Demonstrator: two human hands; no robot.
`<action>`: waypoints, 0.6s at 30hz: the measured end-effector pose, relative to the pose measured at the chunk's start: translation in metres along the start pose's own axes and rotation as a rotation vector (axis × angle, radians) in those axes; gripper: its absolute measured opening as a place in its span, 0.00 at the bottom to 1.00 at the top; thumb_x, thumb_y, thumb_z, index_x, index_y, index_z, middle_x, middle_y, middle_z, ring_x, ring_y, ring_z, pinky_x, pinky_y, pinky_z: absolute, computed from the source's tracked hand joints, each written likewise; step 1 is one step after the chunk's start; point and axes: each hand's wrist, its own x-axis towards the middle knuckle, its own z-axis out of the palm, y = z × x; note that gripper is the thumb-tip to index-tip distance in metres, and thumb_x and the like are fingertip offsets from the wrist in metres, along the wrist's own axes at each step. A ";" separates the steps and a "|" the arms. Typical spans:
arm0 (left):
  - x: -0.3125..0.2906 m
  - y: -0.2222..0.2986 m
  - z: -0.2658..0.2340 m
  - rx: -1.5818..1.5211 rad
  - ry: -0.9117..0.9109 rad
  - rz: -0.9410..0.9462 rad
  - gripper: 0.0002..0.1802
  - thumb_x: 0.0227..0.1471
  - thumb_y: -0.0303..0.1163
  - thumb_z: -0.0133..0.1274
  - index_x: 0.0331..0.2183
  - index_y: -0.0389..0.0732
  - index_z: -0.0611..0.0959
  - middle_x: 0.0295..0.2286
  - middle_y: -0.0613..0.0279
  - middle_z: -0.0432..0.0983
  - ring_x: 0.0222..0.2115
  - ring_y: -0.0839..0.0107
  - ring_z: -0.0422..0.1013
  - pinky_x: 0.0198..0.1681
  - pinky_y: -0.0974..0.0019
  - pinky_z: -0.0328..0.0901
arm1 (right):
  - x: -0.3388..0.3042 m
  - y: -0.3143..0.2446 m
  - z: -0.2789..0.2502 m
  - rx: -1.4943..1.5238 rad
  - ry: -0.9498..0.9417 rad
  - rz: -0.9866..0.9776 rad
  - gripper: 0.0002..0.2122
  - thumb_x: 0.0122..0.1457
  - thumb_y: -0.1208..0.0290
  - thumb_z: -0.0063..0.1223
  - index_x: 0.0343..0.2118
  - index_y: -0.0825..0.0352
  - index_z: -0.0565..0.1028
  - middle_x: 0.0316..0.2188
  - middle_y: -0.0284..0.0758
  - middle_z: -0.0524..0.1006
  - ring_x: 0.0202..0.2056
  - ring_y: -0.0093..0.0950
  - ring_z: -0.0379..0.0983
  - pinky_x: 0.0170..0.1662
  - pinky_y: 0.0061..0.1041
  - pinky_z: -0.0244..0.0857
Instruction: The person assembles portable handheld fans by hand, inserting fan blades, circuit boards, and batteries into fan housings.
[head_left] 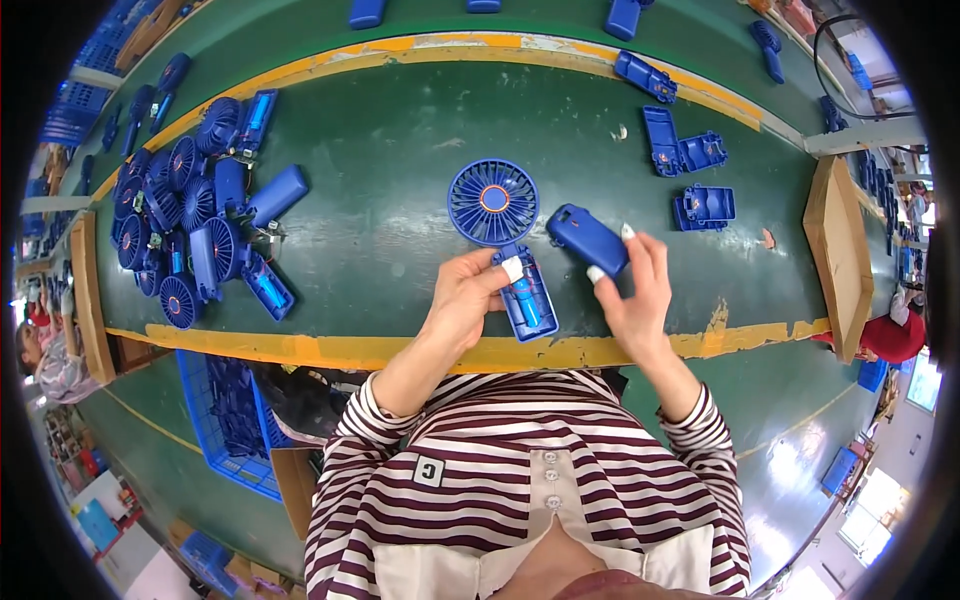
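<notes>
A blue handheld fan [474,215] lies at the middle of the green table, its round grille pointing away from me. Its handle is uncovered, with a blue cylindrical battery [527,302] visible inside. My left hand [462,298] grips this handle from the left, thumb across its upper part. Just right of the fan, a blue handle cover [587,240] sits tilted, outer face up. My right hand [638,298] is closed on the cover's near right end, between thumb and fingertips. White coverings show on some fingertips of both hands.
Several blue fans [197,200] are piled at the left, some with uncovered handles. Several blue handle shells [705,208] lie at the right. A yellow strip [400,351] marks the table's near edge. Cardboard pieces [838,258] stand at the table's sides; a blue crate [230,420] stands below left.
</notes>
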 end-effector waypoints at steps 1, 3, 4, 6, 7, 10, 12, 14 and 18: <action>-0.001 -0.001 0.001 0.000 -0.001 -0.003 0.13 0.49 0.27 0.49 0.37 0.30 0.76 0.33 0.51 0.76 0.33 0.65 0.74 0.36 0.63 0.70 | -0.009 -0.002 0.000 -0.024 -0.027 0.037 0.23 0.40 0.78 0.58 0.44 0.73 0.67 0.41 0.45 0.67 0.39 0.40 0.67 0.41 0.32 0.64; -0.003 -0.001 0.003 -0.038 -0.009 -0.040 0.13 0.49 0.27 0.49 0.37 0.30 0.76 0.33 0.51 0.76 0.33 0.66 0.74 0.36 0.63 0.70 | -0.017 -0.001 0.000 -0.170 -0.073 0.004 0.26 0.36 0.78 0.58 0.43 0.72 0.66 0.39 0.44 0.68 0.39 0.42 0.65 0.39 0.34 0.63; -0.003 -0.002 0.003 -0.040 -0.009 -0.039 0.13 0.49 0.27 0.49 0.37 0.30 0.76 0.33 0.51 0.76 0.33 0.66 0.74 0.36 0.63 0.70 | -0.016 -0.002 -0.001 -0.170 -0.074 0.002 0.26 0.36 0.78 0.58 0.43 0.72 0.66 0.39 0.44 0.68 0.39 0.42 0.65 0.39 0.34 0.63; -0.003 -0.003 0.002 -0.114 -0.026 -0.051 0.13 0.50 0.28 0.49 0.37 0.30 0.76 0.33 0.52 0.76 0.33 0.67 0.74 0.36 0.63 0.70 | -0.013 -0.008 -0.003 -0.313 -0.135 -0.023 0.27 0.35 0.78 0.58 0.44 0.71 0.66 0.40 0.43 0.68 0.38 0.41 0.64 0.38 0.33 0.63; -0.003 -0.005 0.001 -0.119 -0.021 -0.047 0.13 0.50 0.28 0.49 0.37 0.30 0.76 0.33 0.52 0.76 0.33 0.67 0.74 0.36 0.63 0.70 | -0.010 -0.011 -0.005 -0.311 -0.139 -0.030 0.27 0.35 0.78 0.58 0.44 0.71 0.66 0.40 0.43 0.68 0.38 0.41 0.64 0.38 0.33 0.63; -0.004 -0.010 0.006 -0.069 0.008 -0.046 0.13 0.49 0.28 0.49 0.38 0.31 0.75 0.34 0.54 0.75 0.33 0.71 0.73 0.36 0.64 0.69 | -0.004 -0.019 -0.009 -0.305 -0.258 0.005 0.26 0.36 0.77 0.58 0.44 0.73 0.66 0.39 0.44 0.69 0.37 0.41 0.65 0.40 0.33 0.63; -0.004 -0.008 0.007 -0.080 0.009 -0.056 0.13 0.49 0.28 0.49 0.38 0.31 0.75 0.34 0.54 0.75 0.33 0.71 0.73 0.36 0.64 0.69 | -0.002 -0.022 -0.011 -0.277 -0.339 -0.017 0.26 0.35 0.73 0.59 0.42 0.72 0.67 0.36 0.42 0.69 0.35 0.41 0.65 0.37 0.34 0.64; -0.003 -0.005 0.008 -0.090 0.019 -0.071 0.14 0.49 0.28 0.49 0.38 0.31 0.75 0.34 0.55 0.75 0.33 0.70 0.73 0.36 0.64 0.69 | -0.001 -0.026 -0.015 -0.224 -0.311 -0.015 0.27 0.35 0.71 0.59 0.42 0.74 0.67 0.33 0.42 0.69 0.34 0.41 0.65 0.36 0.35 0.64; -0.006 -0.001 0.007 -0.185 0.005 -0.069 0.15 0.52 0.35 0.46 0.38 0.33 0.75 0.33 0.58 0.74 0.32 0.71 0.72 0.35 0.65 0.69 | 0.004 -0.058 -0.029 -0.015 -0.353 -0.012 0.28 0.36 0.71 0.60 0.43 0.76 0.67 0.28 0.43 0.67 0.27 0.38 0.68 0.29 0.31 0.65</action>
